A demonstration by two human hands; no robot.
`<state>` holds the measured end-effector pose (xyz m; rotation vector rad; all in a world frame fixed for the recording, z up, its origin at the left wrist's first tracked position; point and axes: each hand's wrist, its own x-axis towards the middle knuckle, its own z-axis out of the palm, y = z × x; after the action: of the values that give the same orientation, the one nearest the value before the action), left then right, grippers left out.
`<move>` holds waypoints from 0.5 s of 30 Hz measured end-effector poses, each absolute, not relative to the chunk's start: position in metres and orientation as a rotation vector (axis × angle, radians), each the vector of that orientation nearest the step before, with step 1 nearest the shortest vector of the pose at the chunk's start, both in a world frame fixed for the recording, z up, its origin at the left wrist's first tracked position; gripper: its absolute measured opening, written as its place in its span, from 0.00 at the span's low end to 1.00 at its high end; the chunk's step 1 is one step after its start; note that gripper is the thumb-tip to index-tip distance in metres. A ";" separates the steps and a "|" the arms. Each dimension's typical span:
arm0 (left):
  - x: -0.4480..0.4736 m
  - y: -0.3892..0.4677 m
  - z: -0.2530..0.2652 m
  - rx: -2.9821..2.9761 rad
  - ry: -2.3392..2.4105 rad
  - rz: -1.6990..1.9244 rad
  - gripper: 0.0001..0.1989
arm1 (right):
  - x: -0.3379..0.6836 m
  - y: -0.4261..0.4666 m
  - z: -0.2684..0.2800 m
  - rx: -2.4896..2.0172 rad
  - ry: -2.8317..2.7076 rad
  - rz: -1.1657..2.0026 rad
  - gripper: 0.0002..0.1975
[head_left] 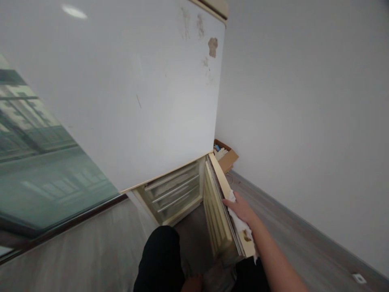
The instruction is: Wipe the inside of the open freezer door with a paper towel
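Observation:
My right hand grips the top edge of an open lower refrigerator door, its thumb over the inner side. Under the hand lies a crumpled white cloth or tissue, pressed against the cream edge and hanging over its near end. Behind the door, the lower compartment shows several drawer fronts. Above it, the large white upper door is shut, with brown stains and a scratch. A blurred patch of skin at the bottom edge between my legs may be my left hand; no fingers can be made out.
A cardboard box with things in it stands behind the door by the grey wall. Greenish glass is at the left. My dark-clad knee is close to the compartment. A small white object lies at lower right.

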<state>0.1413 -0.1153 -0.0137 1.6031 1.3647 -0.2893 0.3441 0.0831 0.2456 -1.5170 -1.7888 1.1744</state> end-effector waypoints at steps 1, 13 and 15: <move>0.142 -0.119 -0.015 1.577 1.414 -0.312 0.39 | 0.341 0.082 0.245 -1.525 -1.775 1.168 0.29; 0.119 -0.125 -0.012 1.532 1.493 -0.216 0.44 | 0.339 0.077 0.246 -1.502 -1.738 1.158 0.29; 0.128 -0.130 -0.014 1.502 1.541 -0.224 0.52 | 0.336 0.075 0.247 -1.511 -1.731 1.156 0.28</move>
<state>0.1284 -0.1303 -0.0138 1.5017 1.5408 -0.2242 0.3363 0.0755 0.2472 -1.5108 -1.7307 1.1563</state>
